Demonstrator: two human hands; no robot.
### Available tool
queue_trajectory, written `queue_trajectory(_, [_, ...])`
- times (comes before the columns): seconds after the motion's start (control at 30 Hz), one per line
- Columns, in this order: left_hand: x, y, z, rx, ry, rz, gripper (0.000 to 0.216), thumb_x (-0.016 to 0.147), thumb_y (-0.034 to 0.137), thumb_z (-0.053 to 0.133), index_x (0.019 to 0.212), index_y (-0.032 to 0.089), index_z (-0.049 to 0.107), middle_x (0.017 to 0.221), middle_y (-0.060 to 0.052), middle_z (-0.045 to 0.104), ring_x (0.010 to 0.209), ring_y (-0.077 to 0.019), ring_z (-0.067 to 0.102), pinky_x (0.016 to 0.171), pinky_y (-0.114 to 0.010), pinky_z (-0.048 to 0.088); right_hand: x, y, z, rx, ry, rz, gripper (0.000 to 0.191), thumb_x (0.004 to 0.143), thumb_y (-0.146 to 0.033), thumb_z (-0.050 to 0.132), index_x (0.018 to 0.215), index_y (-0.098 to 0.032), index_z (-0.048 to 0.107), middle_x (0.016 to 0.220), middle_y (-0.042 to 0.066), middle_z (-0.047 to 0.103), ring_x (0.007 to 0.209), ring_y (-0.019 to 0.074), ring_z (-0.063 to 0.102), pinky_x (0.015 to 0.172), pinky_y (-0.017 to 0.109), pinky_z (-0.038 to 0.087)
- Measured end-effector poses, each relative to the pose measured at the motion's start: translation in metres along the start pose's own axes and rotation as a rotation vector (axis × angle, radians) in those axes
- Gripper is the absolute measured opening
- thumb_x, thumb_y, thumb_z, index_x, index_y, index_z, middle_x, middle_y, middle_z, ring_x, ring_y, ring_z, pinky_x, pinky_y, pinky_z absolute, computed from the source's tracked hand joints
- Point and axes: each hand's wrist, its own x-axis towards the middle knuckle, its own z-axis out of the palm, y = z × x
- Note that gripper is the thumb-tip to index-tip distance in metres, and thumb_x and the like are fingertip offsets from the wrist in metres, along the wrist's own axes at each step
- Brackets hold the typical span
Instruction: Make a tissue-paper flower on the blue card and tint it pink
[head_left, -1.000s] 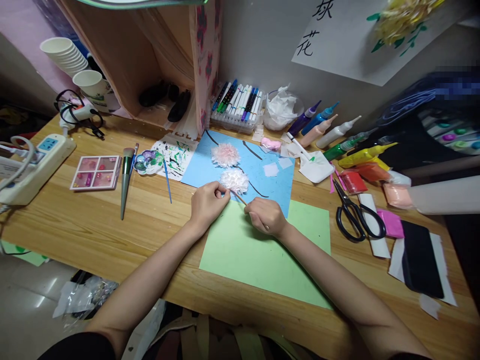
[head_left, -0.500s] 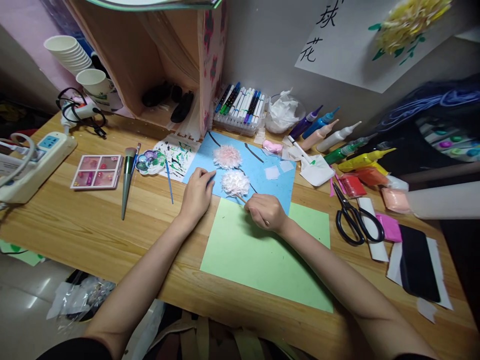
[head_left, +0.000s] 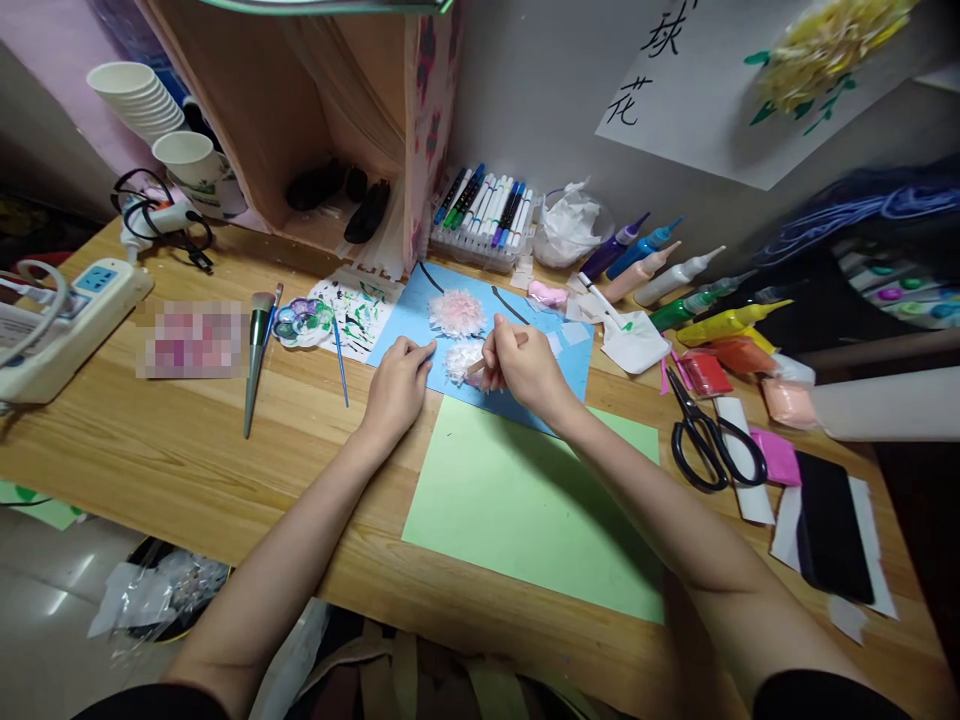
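A blue paper sheet lies on the wooden desk with two fluffy tissue flowers on it, a pink one behind a whitish one. My right hand is closed on a thin wooden stick whose tip pokes into the whitish flower. My left hand rests with curled fingers on the left edge of the blue sheet, fingertips pressing the paper down. A light green sheet lies in front of both hands.
Black scissors and clay pieces lie to the right, with paint tubes behind. A marker box stands at the wall. A brush, palette and power strip lie to the left.
My right hand has lifted and moved forward over the whitish flower, turning the stick's tip into it. My left hand let go of the flower and settled on the blue sheet's edge.
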Motion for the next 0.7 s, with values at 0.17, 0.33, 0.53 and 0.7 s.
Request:
queue_trajectory(0.17, [0.000,-0.001,0.000,-0.004,0.003,-0.003,0.033,0.087,0.016,0.048,0.116,0.016,0.063,0.088,-0.006,0.053,0.085,-0.0182,0.053,0.080,-0.031,0.044,0.009,-0.002,-0.006,0.059,-0.082,0.063,0.058,0.090,-0.055,0.035,0.048,-0.018,0.048,0.038,0.002,0.056,0.031,0.0101,0.048,0.037,0.021,0.035])
queue_trajectory(0.33, [0.000,0.000,-0.001,-0.005,-0.007,-0.016,0.033,0.086,0.016,0.048,0.116,0.016,0.063,0.088,-0.006,0.053,0.085,-0.0182,0.053,0.079,-0.031,0.044,-0.019,0.002,-0.017,0.054,-0.026,-0.095,0.058,0.090,-0.058,0.036,0.052,-0.017,0.051,0.040,0.000,0.054,0.037,0.0092,0.047,0.043,0.022,0.036])
queue_trajectory(0.53, [-0.001,0.001,-0.004,-0.011,-0.015,-0.009,0.034,0.088,0.018,0.046,0.118,0.014,0.061,0.089,-0.006,0.054,0.085,-0.0188,0.054,0.080,-0.031,0.044,-0.036,0.027,-0.045,-0.011,0.245,-0.322,0.041,0.093,-0.046,0.040,0.067,-0.019,0.056,0.060,0.002,0.061,0.053,0.0123,0.054,0.054,0.025,0.043])
queue_trajectory(0.7, [-0.002,0.002,-0.004,-0.008,-0.001,-0.001,0.035,0.090,0.018,0.041,0.120,0.016,0.059,0.089,-0.006,0.055,0.087,-0.0194,0.054,0.081,-0.032,0.045,-0.019,0.069,-0.064,-0.435,0.243,-0.481,0.009,0.083,-0.028,0.061,0.086,-0.021,0.056,0.096,0.007,0.070,0.091,0.0217,0.065,0.077,0.034,0.049])
